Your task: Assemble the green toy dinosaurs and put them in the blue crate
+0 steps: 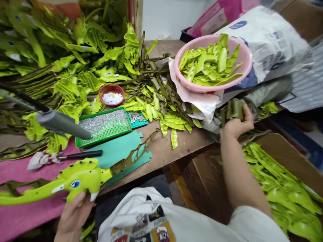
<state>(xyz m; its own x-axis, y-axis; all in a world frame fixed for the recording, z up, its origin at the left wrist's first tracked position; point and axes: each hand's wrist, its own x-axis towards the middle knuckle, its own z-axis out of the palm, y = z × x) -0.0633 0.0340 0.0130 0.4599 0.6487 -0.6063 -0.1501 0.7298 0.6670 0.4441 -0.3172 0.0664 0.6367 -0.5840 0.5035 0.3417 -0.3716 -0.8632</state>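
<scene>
My left hand grips a lime-green plastic toy dragon from below, over the table's front edge. It has a blue eye, white fang-like points and a long neck-like part reaching left. A dark olive toothed strip extends from its right end across the teal foam mat. Far to the right, my right hand is closed around olive plastic pieces beside a grey plastic bag. How many it holds is hidden. A grey power screwdriver hangs above the pink mat, near a black-handled hammer with a wrapped head.
A green tray holds small screws, beside a teal tray of metal discs. A red bowl has white bits. Green parts fill a pink basin and a cardboard box. Loose lime and olive parts cover the table's back.
</scene>
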